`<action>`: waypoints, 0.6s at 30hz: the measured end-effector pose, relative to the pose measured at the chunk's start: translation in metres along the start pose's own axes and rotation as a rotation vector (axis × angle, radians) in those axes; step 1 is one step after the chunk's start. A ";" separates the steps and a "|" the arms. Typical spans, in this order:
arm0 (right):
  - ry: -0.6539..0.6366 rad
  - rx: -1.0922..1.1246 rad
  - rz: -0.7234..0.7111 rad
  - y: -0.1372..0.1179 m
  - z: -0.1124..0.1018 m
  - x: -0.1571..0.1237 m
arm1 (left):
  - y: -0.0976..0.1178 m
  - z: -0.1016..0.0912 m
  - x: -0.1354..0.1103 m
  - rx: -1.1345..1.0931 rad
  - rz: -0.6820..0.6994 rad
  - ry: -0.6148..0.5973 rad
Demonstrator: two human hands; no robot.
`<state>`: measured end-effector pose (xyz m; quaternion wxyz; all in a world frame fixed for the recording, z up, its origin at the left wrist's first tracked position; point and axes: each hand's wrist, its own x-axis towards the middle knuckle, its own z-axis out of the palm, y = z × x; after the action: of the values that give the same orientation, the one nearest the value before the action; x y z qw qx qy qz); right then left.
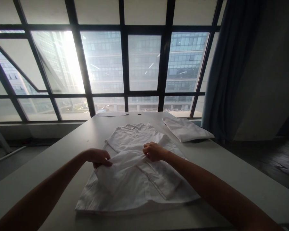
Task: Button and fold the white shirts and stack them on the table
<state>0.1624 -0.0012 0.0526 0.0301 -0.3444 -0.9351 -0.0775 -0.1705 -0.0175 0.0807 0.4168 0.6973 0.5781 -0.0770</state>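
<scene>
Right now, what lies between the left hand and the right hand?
In the head view, a stretch of the white garment lies between the left hand and the right hand; no other object shows there.

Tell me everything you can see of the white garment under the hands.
The white garment looks like thin, wrinkled cloth, with seam-like lines and a crumpled far edge. It lies spread on the pale table, widening toward the wearer. The left hand pinches its left side; the right hand grips cloth nearer the middle.
</scene>
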 end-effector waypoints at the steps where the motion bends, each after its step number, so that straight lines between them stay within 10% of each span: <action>1: 0.009 0.021 -0.006 -0.003 -0.001 0.000 | 0.000 0.003 0.001 0.068 -0.028 0.031; 18: 0.290 -0.113 -0.322 -0.044 0.016 -0.004 | 0.000 -0.002 0.023 0.440 -0.031 -0.143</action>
<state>0.1374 -0.0343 0.0313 0.1319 -0.1769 -0.9582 -0.1823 -0.1634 0.0010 0.0684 0.2932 0.7551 0.5271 -0.2570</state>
